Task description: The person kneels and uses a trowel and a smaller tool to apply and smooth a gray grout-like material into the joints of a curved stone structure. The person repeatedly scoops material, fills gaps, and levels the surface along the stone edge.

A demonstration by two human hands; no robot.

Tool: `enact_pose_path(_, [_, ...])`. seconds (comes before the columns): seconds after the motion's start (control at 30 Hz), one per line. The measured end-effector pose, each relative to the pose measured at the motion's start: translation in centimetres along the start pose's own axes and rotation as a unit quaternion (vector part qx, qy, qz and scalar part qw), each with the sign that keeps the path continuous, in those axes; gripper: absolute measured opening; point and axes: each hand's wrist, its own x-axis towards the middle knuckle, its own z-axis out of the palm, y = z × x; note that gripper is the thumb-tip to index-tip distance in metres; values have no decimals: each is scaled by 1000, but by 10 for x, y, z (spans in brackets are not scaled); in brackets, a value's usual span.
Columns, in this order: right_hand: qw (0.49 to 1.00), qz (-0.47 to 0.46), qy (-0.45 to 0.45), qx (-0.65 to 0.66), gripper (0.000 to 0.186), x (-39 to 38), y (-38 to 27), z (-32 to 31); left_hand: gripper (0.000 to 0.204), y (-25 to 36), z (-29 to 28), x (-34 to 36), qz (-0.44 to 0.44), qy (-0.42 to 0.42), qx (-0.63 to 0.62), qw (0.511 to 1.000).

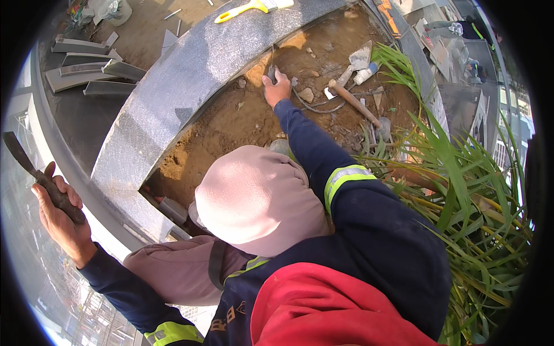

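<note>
My left hand (64,222) is raised at the far left, wrapped round the dirt-caked handle of a knife-like tool (22,154), whose dark flat blade points up and outward. Stretched ahead over the soil, my right hand (277,89) grips a dark-handled tool (272,68). Its thin tip reaches toward the inner edge of a curved grey stone slab (190,75). Exactly what kind of tool this is I cannot make out. Brown soil (236,124) with small stones lies under my right hand, and a dark cable (320,108) loops beside it.
On the soil to the right lie a wooden-handled hammer (358,104), a trowel (360,57) and a white bottle (365,74). A yellow-handled brush (245,10) rests on the slab. Long-leaved plants (461,190) crowd the right side. Cut stone pieces (86,72) are at far left.
</note>
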Motion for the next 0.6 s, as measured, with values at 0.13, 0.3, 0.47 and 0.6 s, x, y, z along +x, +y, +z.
enact_pose_path(0.13, [1000,-13,-23,-5,59,-31,-12,8,63,2,-8,-3,13,-19,26,999])
enact_pose_path(0.3, [996,-15,-89,-11,60,-69,-29,15,61,0,-8,-7,13,-19,45,999])
enact_pose_path(0.47, [991,-53,-119,-19,61,-108,-31,25,63,2,-5,-13,11,-30,75,997])
enact_pose_path(0.6, [988,-51,-144,-1,63,-136,-36,35,64,3,-9,-17,2,-42,80,996])
